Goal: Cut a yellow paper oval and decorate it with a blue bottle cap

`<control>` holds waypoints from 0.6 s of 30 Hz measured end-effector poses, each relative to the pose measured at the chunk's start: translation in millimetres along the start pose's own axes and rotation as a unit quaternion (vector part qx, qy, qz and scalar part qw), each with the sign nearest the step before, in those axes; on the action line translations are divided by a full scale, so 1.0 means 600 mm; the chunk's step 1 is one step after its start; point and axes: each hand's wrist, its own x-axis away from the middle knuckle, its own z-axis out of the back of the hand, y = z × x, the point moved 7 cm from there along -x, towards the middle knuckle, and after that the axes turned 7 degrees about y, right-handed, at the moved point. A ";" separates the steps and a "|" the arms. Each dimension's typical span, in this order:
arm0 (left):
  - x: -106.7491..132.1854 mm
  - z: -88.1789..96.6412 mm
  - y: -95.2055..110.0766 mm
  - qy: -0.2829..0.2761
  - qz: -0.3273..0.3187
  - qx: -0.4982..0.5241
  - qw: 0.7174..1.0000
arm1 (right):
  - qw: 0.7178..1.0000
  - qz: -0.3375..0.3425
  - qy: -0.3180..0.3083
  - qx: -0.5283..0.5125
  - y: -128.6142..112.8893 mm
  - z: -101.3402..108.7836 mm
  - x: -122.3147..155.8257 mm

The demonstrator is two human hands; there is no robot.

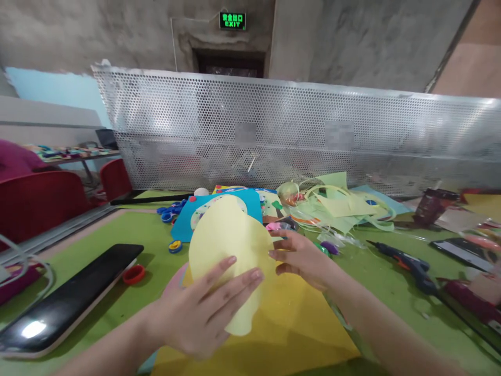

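My left hand point(203, 308) and my right hand point(301, 258) hold a pale yellow sheet point(227, 240) between them, bent into a curved shape above the table. The left fingers press against its lower front, the thumb hidden behind it. The right fingers pinch its right edge. Under both hands lies a darker yellow sheet point(297, 324) on the green table top point(117, 313). A blue sheet point(188, 216) lies just behind the held sheet.
A black flat slab point(70, 297) lies at the left, a red bottle cap point(133, 273) beside it. Light green paper scraps point(340, 206) pile at the back. A glue gun point(410, 263) lies at the right. A perforated metal screen point(297, 136) closes the far side.
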 end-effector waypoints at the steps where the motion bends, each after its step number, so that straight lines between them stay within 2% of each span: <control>1: -0.006 0.006 0.000 0.007 0.000 0.003 1.000 | 1.000 0.008 0.006 0.002 -0.002 0.006 0.000; 3: -0.007 0.017 0.001 0.021 -0.002 0.023 1.000 | 1.000 0.023 0.007 0.008 -0.008 0.020 0.001; 5: 0.010 0.030 -0.001 0.049 0.009 0.062 0.997 | 0.999 0.032 -0.006 0.021 -0.012 0.034 0.005; 7: 0.038 0.040 -0.020 0.079 0.083 0.116 0.987 | 0.999 0.031 -0.023 0.033 -0.008 0.048 0.011; 8: 0.053 0.040 -0.039 0.086 0.156 0.146 0.973 | 0.999 0.029 -0.029 0.036 -0.004 0.054 0.014; 9: 0.075 0.031 -0.072 0.063 0.298 0.153 0.940 | 0.999 0.025 -0.031 0.037 0.002 0.060 0.015; 10: 0.092 0.022 -0.092 0.044 0.387 0.165 0.906 | 0.999 0.020 -0.031 0.036 0.009 0.066 0.016; 11: 0.108 0.010 -0.110 0.021 0.475 0.200 0.857 | 0.999 0.015 -0.029 0.034 0.017 0.070 0.016; 12: 0.123 -0.008 -0.122 -0.006 0.563 0.255 0.786 | 0.999 0.010 -0.026 0.032 0.025 0.074 0.015; 13: 0.131 -0.029 -0.125 -0.030 0.620 0.341 0.706 | 0.999 0.004 -0.023 0.031 0.032 0.076 0.013; 14: 0.130 -0.045 -0.124 -0.051 0.648 0.398 0.648 | 0.999 -0.002 -0.021 0.029 0.039 0.078 0.012; 15: 0.127 -0.059 -0.123 -0.069 0.665 0.437 0.601 | 0.999 -0.009 -0.020 0.028 0.045 0.079 0.011; 16: 0.122 -0.069 -0.122 -0.084 0.667 0.463 0.578 | 0.999 -0.015 -0.020 0.027 0.051 0.079 0.011; 18: 0.120 -0.086 -0.121 -0.107 0.674 0.473 0.557 | 0.999 -0.028 -0.024 0.025 0.059 0.079 0.014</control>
